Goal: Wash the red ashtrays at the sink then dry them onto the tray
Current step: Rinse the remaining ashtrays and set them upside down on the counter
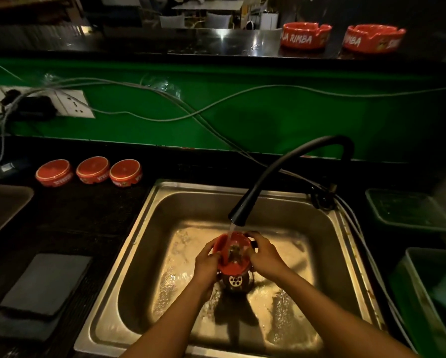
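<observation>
A red ashtray [231, 250] is held tilted over the steel sink [149, 220], under water running from the black tap [245, 208]. My left hand [207, 262] grips its left rim, and my right hand [264, 254] holds its right side. Three red ashtrays [54, 172] [93, 169] [125, 172] lie upside down in a row on the dark counter left of the sink. Two more red ashtrays [305, 35] [374, 38] stand upright on the raised bar shelf at the back right. A dark tray [7, 202] shows at the left edge.
Grey cloths or pads [46, 282] lie stacked on the counter at the near left. Cables [190, 109] hang across the green wall from a wall socket [72, 104]. A green lidded box [408, 210] and a green tub [433, 293] sit right of the sink.
</observation>
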